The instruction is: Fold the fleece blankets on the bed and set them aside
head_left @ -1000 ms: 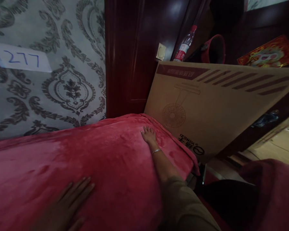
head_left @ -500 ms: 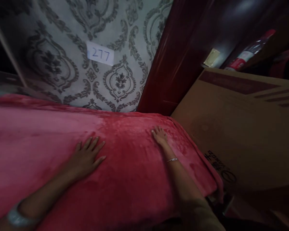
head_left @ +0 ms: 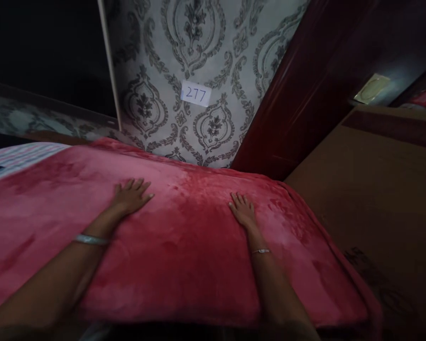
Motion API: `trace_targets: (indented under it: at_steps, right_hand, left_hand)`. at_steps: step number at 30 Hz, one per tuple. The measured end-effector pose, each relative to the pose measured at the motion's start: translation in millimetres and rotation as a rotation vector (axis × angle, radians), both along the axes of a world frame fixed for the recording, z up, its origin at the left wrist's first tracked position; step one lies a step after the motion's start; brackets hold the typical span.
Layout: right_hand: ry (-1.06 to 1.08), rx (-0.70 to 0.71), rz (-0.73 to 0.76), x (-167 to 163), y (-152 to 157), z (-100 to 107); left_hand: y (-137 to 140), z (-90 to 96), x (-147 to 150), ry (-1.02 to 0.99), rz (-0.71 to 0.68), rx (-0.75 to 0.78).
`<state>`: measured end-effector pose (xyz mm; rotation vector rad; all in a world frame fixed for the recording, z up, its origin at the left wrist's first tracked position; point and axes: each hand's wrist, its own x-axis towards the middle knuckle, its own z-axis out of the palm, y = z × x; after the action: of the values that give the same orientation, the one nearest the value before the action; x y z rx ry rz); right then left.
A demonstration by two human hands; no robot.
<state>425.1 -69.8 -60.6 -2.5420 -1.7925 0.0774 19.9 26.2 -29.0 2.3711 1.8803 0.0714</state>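
Observation:
A plush blanket (head_left: pixel 199 265) in red and pink lies spread out flat before me, its far edge along the wall. My left hand (head_left: pixel 131 196) rests palm down on its pink part, fingers stretched and spread. Farther right, my right hand (head_left: pixel 243 209) also lies flat on the blanket with its fingers apart. Neither hand grips anything. A pale bangle (head_left: pixel 91 239) circles the left wrist and a thin bracelet (head_left: pixel 261 251) the right one.
Patterned wallpaper (head_left: pixel 199 57) with a paper marked 277 (head_left: pixel 196 93) stands behind. A dark red wooden post (head_left: pixel 270 109) and a large cardboard box (head_left: pixel 383 180) border the right. Striped cloth (head_left: pixel 28 154) lies at the left, below a dark screen-like panel (head_left: pixel 49 52).
The view has swung left, bringing the striped cloth and dark panel into sight. My left hand has slid farther away over the blanket; my right hand stays flat near the same spot.

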Motion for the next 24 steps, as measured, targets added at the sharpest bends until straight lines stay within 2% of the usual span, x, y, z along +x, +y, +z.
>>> trace_targets:
  at_steps: [3,7,9,11,13,15,18,20,22,24]
  right_hand:
    - [0.004,0.004,0.004,0,0,-3]
    - [-0.027,0.012,0.005,2,1,-8]
    - [-0.032,0.015,0.003,2,2,-10]
    - [-0.031,0.013,-0.001,2,2,-11]
    - [-0.032,0.006,-0.004,1,2,-10]
    - [-0.032,0.001,0.002,0,2,-9]
    - [-0.020,0.001,0.008,-1,2,-7]
    - [-0.016,0.003,0.007,-2,2,-7]
    - [-0.015,0.006,0.009,-2,2,-6]
    - [-0.011,0.006,0.010,-2,2,-6]
  left_hand:
    - [-7,6.8,-46,-0.056,0.084,0.068]
    - [-33,22.7,-101,-0.115,0.167,0.175]
    - [-40,32.3,-115,-0.100,0.269,0.155]
    - [-39,39.3,-112,-0.078,0.318,0.121]
    - [-28,40.1,-91,-0.047,0.287,0.085]
    - [-12,33.2,-52,-0.022,0.165,0.064]
    - [10,13.2,23,-0.016,-0.169,0.005]
    - [19,-0.3,70,-0.021,-0.344,-0.010]
    - [27,-10.5,103,-0.022,-0.423,0.000]
    - [38,-15.8,116,-0.019,-0.423,0.030]
